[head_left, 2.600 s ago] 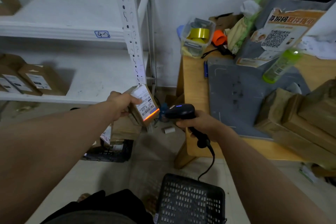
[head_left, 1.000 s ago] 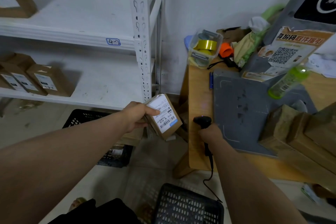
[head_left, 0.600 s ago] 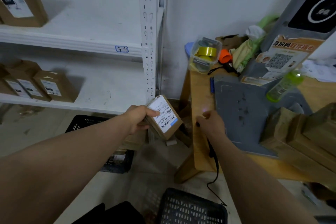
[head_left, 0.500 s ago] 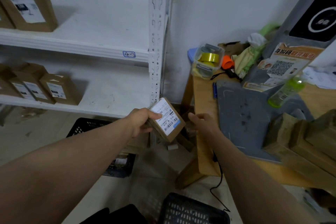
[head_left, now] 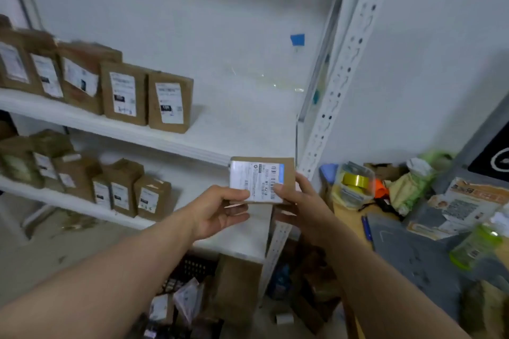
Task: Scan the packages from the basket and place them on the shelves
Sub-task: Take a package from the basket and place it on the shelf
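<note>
I hold the package [head_left: 261, 179] in both hands, in the air in front of the shelves, label facing me. My left hand [head_left: 217, 212] pinches its lower left edge: thumb on the label, fingers curled underneath. My right hand [head_left: 300, 201] grips its right side: thumb on the barcode, fingers behind the box. The package is level with the front edge of the upper shelf [head_left: 234, 124], just left of the post [head_left: 344, 77].

A row of boxes [head_left: 169, 102] stands upright on that shelf, to the left. A second row [head_left: 148, 198] stands on the lower shelf [head_left: 68, 203]. To the right, a table [head_left: 349, 217] carries a tub [head_left: 355, 181] of tape and a green bottle [head_left: 473, 248].
</note>
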Tool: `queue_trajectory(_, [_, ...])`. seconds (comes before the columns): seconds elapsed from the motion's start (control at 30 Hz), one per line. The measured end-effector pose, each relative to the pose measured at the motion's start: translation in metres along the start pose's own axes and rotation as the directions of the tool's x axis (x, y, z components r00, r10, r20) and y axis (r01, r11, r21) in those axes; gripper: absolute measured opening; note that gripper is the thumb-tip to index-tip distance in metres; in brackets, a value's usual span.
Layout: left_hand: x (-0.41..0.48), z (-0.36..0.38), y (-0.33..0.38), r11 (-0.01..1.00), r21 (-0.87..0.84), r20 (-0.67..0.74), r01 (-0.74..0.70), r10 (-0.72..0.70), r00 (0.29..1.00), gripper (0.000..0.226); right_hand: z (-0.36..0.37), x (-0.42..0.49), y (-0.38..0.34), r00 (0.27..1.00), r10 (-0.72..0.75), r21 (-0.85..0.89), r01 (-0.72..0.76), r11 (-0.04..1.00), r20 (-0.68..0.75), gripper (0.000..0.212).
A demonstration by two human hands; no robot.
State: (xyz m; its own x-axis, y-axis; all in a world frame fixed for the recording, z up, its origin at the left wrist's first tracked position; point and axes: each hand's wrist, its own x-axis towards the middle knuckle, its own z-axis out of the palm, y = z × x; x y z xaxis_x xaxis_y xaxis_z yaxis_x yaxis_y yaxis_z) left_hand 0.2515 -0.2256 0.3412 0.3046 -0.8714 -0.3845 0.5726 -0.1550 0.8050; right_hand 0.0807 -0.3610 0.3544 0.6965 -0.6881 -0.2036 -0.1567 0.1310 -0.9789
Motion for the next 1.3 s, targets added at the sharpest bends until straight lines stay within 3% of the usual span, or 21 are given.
queue_trajectory(0.1, [-0.028,-0.028,0.063,0.961,0.224,0.026,-0.159,0.157,0.987,0.083,0.037,0.002,-0.059,0.988,-0.149,-0.004,0.149,0.989,-0.034,0.049])
queue_trajectory(0.17, [-0.052,-0.04,0.116,0.93,0.256,0.03,-0.264,0.266,0.964,0.106,0.059,0.0,-0.104,0.968,-0.249,-0.023,0.248,0.968,-0.036,0.048])
queue_trajectory(0.33, [-0.127,-0.027,0.238,0.771,0.361,0.243,-0.525,0.466,0.851,0.089,0.117,-0.021,-0.227,0.854,-0.521,-0.094,0.519,0.85,-0.002,0.067])
queue_trajectory(0.43, [-0.163,-0.015,0.289,0.681,0.333,0.272,-0.653,0.593,0.758,0.085,0.148,-0.037,-0.288,0.735,-0.668,-0.028,0.67,0.742,-0.117,0.074])
queue_trajectory(0.57, [-0.191,0.003,0.338,0.579,0.226,0.26,-0.784,0.739,0.621,0.073,0.183,-0.052,-0.338,0.598,-0.778,0.035,0.796,0.604,-0.191,0.068])
queue_trajectory(0.77, [-0.2,0.044,0.387,0.516,0.119,0.282,-0.848,0.802,0.527,0.048,0.203,-0.048,-0.381,0.551,-0.828,-0.053,0.828,0.558,-0.108,0.078])
queue_trajectory(0.93, [-0.186,0.09,0.424,0.345,0.262,0.283,-0.901,0.866,0.413,0.035,0.168,-0.033,-0.435,0.457,-0.88,-0.122,0.874,0.471,-0.127,0.07])
queue_trajectory(1.13, [-0.169,0.165,0.487,-0.016,0.501,0.429,-0.865,0.873,0.232,0.054,0.095,-0.021,-0.522,0.266,-0.954,-0.33,0.896,0.297,-0.136,0.074])
queue_trajectory(1.3, [-0.148,0.22,0.531,-0.168,0.637,0.448,-0.752,0.875,0.185,0.069,0.047,0.007,-0.586,0.193,-0.974,-0.501,0.835,0.228,-0.121,0.078])
